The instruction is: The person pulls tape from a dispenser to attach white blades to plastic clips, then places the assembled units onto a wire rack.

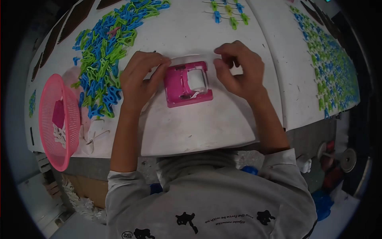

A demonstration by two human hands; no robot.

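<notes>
A pink plastic case [175, 88] with a white rounded insert [196, 79] lies on the white table between my hands. My left hand [141, 77] is at its upper left corner, thumb and forefinger pinched together; what they hold, if anything, I cannot make out. To the right of the case, my right hand [243, 69] is raised with curled fingers, and a gap shows between thumb and forefinger. A faint pale band crosses behind the case between both hands, too blurred to name.
A big pile of blue and green clothespins [105, 59] spreads to the left. A pink basket [71, 119] tilts at the left edge, with a magenta piece and white bits inside. Clips on wires [229, 12] lie at the back; rows of clips [332, 75] cover the right table.
</notes>
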